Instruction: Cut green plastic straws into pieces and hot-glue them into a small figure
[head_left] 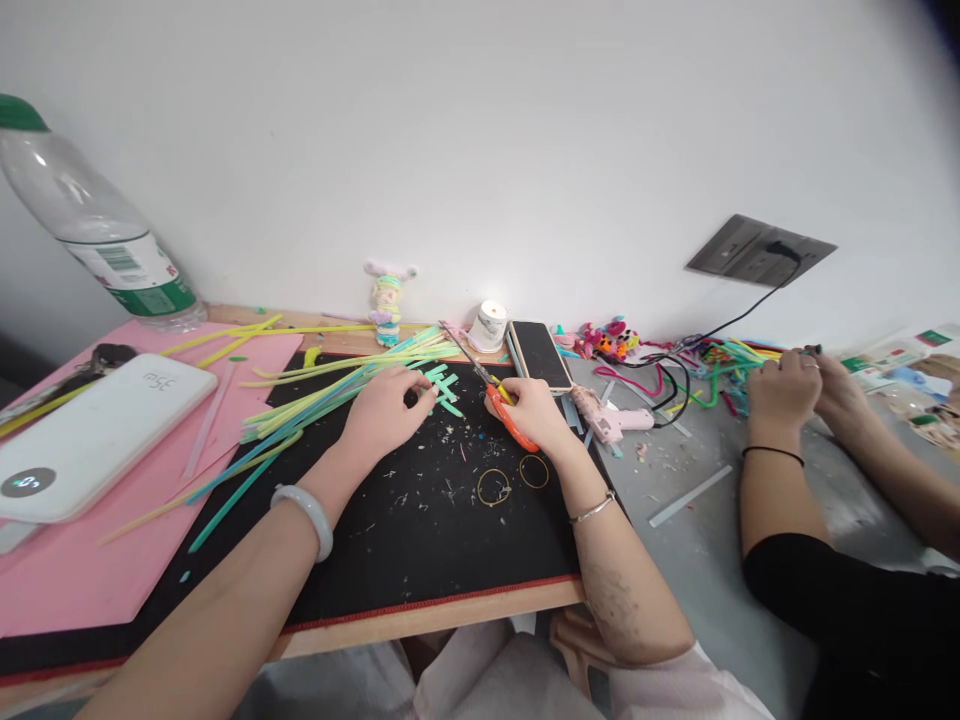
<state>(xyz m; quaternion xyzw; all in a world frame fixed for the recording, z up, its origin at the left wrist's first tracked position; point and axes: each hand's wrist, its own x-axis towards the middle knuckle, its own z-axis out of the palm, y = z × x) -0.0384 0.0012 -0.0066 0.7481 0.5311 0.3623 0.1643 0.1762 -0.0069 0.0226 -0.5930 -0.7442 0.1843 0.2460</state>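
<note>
My right hand (pixel 536 412) is closed around the orange handles of a pair of scissors (pixel 476 365), whose blades point up and to the left. My left hand (pixel 390 408) has its thumb and fingers pinched together at a small pile of short green pipe cleaner pieces (pixel 448 395). Whatever sits between those fingertips is too small to make out. Long yellow, green and blue pipe cleaners (pixel 281 425) fan out behind and under my left hand on the black mat (pixel 420 540). Two thin rubber bands (pixel 493 487) lie in front of my right hand, among small clippings.
At left, a white power bank (pixel 105 435) rests on pink sheets (pixel 97 580), near a plastic bottle (pixel 127 230). Along the wall stand a fuzzy doll (pixel 387 305), a white cup (pixel 489 327) and a phone (pixel 540 355). A corded pink glue gun (pixel 611 415) lies right, near another person's hands (pixel 787 390).
</note>
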